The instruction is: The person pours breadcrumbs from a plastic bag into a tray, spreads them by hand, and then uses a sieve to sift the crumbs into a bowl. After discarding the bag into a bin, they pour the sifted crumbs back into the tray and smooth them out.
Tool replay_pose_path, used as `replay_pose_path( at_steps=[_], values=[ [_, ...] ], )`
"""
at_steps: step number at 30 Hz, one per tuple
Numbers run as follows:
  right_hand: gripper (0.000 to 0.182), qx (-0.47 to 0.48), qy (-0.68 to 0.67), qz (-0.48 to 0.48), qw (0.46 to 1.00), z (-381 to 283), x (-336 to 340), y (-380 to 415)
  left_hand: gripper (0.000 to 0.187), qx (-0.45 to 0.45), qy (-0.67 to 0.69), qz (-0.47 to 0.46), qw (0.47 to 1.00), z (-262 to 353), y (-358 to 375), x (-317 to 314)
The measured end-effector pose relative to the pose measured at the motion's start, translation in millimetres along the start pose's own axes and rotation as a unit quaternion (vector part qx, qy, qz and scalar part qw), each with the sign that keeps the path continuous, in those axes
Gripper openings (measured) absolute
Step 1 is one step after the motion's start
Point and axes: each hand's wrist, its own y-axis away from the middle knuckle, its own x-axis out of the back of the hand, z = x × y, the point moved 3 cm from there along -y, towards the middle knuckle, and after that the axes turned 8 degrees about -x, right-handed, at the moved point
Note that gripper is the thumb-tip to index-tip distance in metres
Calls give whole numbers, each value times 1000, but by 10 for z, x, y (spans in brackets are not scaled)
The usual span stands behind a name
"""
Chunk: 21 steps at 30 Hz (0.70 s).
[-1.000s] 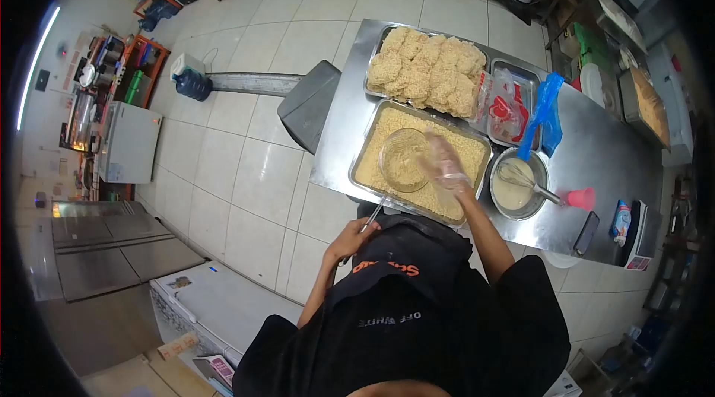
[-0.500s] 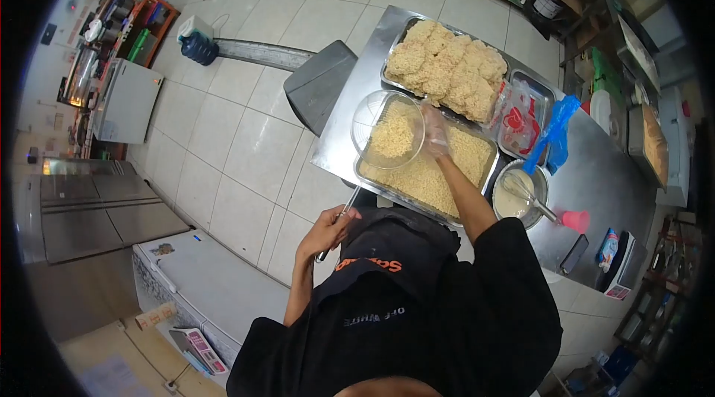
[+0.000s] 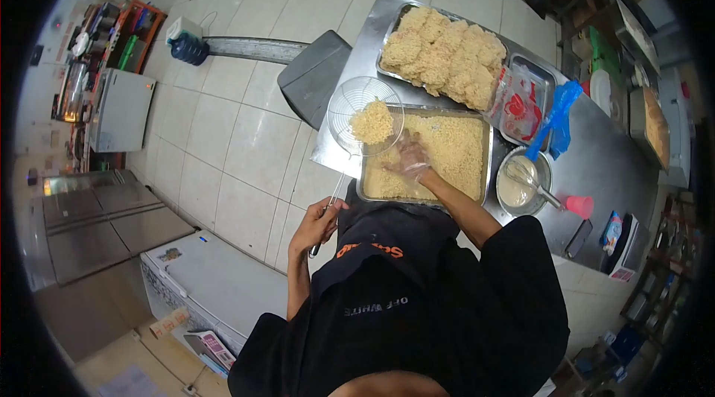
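While left hand (image 3: 319,227) clutches the strainer handle (image 3: 339,186), right hand (image 3: 411,159) is spread over crumbs (image 3: 453,145), 4 o'clock-ish from the mesh (image 3: 344,118).

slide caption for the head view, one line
Left hand holds a wire strainer of pale crumbs; gloved right hand over a crumb-filled metal tray.

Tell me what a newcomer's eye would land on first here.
Likely the heap of crumb-coated pieces at the table's far side. Next, the wire strainer in the left hand, with a clump of crumbs inside, beside the gloved right hand. Farther right, bright blue plastic stands out.
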Motion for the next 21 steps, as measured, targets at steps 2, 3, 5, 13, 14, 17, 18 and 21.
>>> replay_pose_path(
  at_steps=[2,3,5,13,14,17,18,21],
  values=[
    [88,-20,-50,6,999,91,-156,40,28,-1,9,-3,1000,3,-60,-11],
    [83,-22,-77,-2,997,123,-245,43,28,1,8,-6,1000,1,-86,-15],
    [75,-21,-81,-7,996,119,-228,107,28,5,3,-12,1000,-5,-131,6],
    [52,-96,-182,126,970,971,22,-139,29,32,9,-32,999,-172,-137,-90],
    [51,-104,-211,150,960,1084,114,-93,29,43,15,-36,998,-209,-113,-113],
    [50,-116,-324,115,932,926,720,261,29,60,28,-73,995,-356,-126,-217],
    [50,-117,-363,83,921,792,919,377,28,68,49,-92,992,-424,-146,-265],
    [58,-71,-320,108,938,401,970,481,28,83,50,-125,987,-607,-286,-452]
  ],
)
